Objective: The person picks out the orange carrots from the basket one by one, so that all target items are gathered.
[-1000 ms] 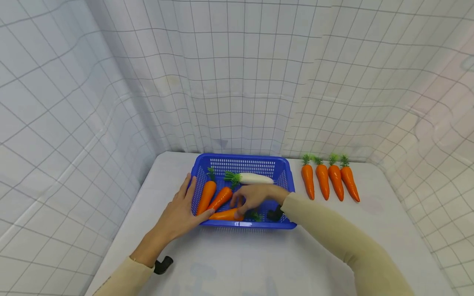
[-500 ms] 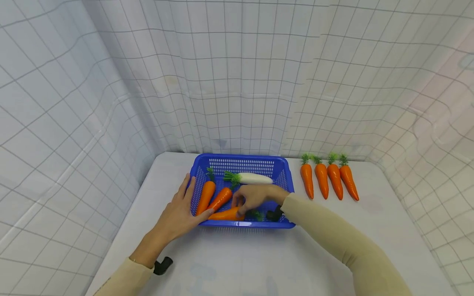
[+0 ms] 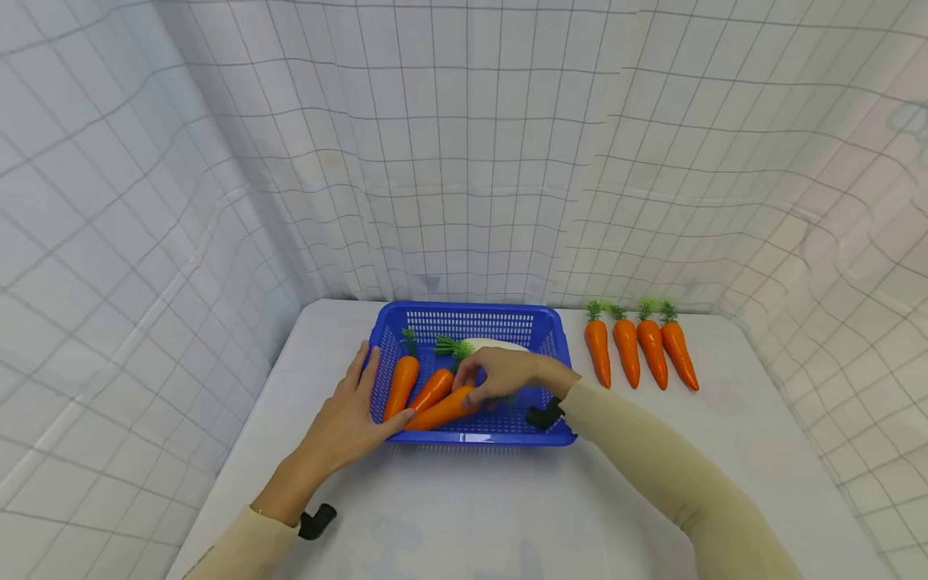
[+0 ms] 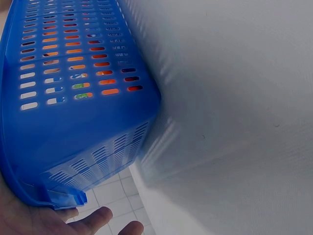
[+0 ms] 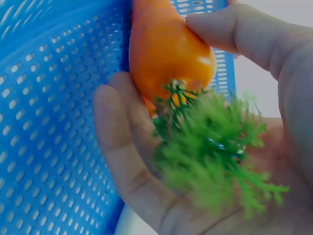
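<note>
A blue slotted plastic basket [image 3: 474, 307] stands on the white table. My left hand [image 3: 346, 420] rests on its near left corner, fingers extended along the left rim and thumb over the front rim. Inside, my right hand [image 3: 502, 372] pinches an orange carrot [image 3: 444, 410] by its thick end; the green leafy top [image 5: 215, 152] lies against the palm in the right wrist view. Two other carrots lie beside it, one upright along the left wall [image 3: 401, 384] and one slanted [image 3: 432, 388]. Behind, a white radish [image 3: 474, 344] is partly hidden by the right hand.
Several carrots [image 3: 625, 353] lie in a row on the table to the right of the basket, green tops toward the back. White grid-patterned sheets [image 3: 471, 161] rise behind and at both sides. Black wrist camera mounts [image 3: 316, 522] project near each sleeve.
My right hand has lifted and shifted the thick end of the pinched carrot backward, so it now slants. The hand covers more of the radish. The left hand stays at the corner.
</note>
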Demonstrator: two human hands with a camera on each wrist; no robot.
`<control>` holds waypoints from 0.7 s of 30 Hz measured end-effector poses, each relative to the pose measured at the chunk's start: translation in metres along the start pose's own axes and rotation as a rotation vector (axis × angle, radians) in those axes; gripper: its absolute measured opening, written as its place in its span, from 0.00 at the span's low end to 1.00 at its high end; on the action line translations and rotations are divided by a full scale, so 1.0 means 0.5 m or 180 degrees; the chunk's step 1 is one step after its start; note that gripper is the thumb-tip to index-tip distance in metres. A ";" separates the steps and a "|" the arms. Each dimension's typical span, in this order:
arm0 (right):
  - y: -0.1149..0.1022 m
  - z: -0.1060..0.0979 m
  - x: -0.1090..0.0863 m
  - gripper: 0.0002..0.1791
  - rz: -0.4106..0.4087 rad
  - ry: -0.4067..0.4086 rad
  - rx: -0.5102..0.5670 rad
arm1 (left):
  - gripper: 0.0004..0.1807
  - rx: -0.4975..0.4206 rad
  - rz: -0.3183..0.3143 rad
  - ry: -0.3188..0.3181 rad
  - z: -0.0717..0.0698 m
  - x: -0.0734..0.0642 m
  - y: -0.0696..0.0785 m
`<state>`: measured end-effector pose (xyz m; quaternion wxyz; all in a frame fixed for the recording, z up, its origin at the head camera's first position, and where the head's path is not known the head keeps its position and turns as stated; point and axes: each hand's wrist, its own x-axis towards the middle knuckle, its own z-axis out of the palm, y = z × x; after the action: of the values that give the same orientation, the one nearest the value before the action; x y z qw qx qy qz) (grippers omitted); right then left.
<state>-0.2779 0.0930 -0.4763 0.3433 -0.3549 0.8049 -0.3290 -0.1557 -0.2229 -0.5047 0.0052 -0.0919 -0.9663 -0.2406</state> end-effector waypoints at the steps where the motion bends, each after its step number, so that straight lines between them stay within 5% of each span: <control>1: -0.001 -0.002 -0.006 0.19 -0.0018 0.0046 0.0048 | 0.69 0.0000 -0.0003 -0.0006 0.001 0.001 -0.001; 9: -0.001 -0.014 -0.051 0.19 -0.0232 0.0574 -0.0044 | 0.70 -0.0096 -0.0032 0.0009 -0.001 -0.003 0.000; 21: 0.000 -0.038 -0.180 0.21 -0.0142 0.1740 -0.0292 | 0.70 -0.0146 -0.0050 -0.0006 0.002 -0.003 -0.006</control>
<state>-0.2466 0.1700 -0.4374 0.0896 -0.2858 0.8738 -0.3832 -0.1548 -0.2253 -0.5068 0.0003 -0.0846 -0.9612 -0.2626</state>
